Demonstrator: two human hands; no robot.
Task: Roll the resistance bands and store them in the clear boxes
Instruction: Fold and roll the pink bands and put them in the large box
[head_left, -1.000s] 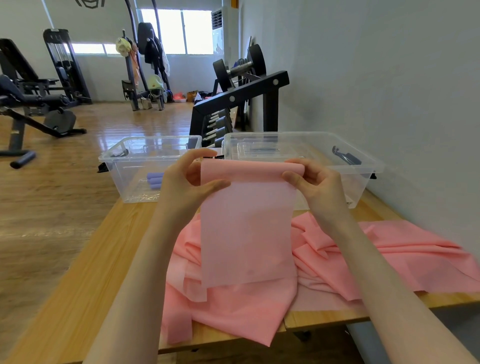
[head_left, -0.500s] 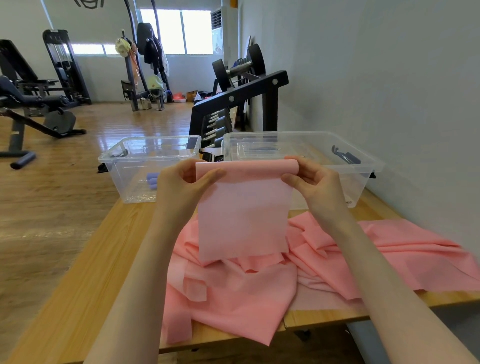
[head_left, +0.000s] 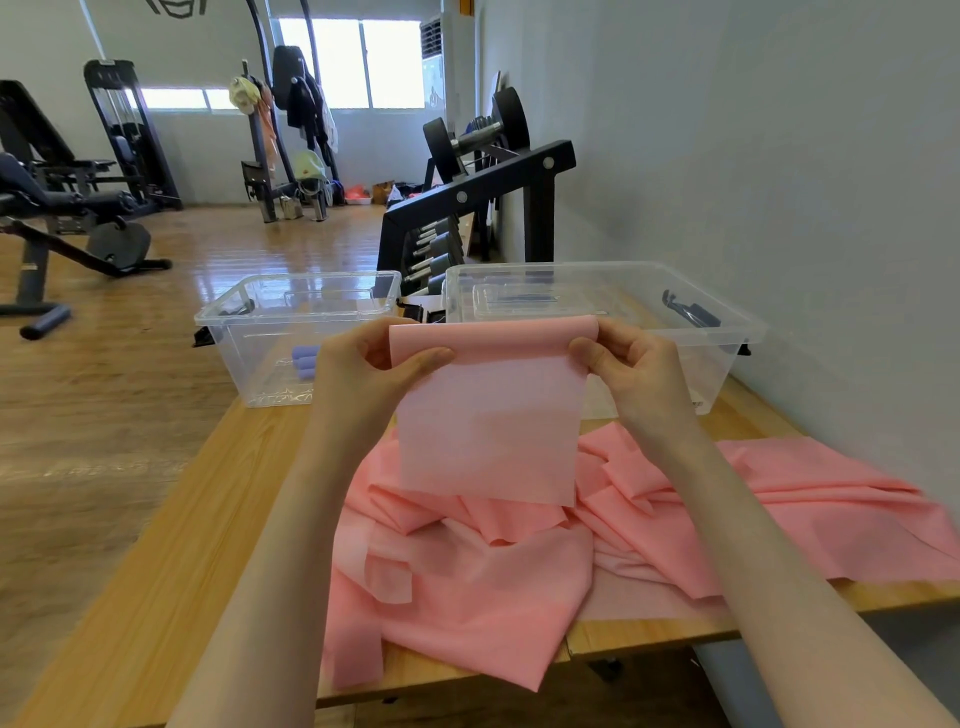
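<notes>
Above the wooden table (head_left: 156, 571), my left hand (head_left: 358, 374) and right hand (head_left: 631, 366) pinch the thin pink stretchy band (head_left: 491, 415) (rolling step); next I should curl it tighter.

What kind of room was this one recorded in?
Most likely a gym: a dumbbell rack stands just behind the wooden table, weight machines line the far wall, and both hands hold a pink resistance band.
</notes>
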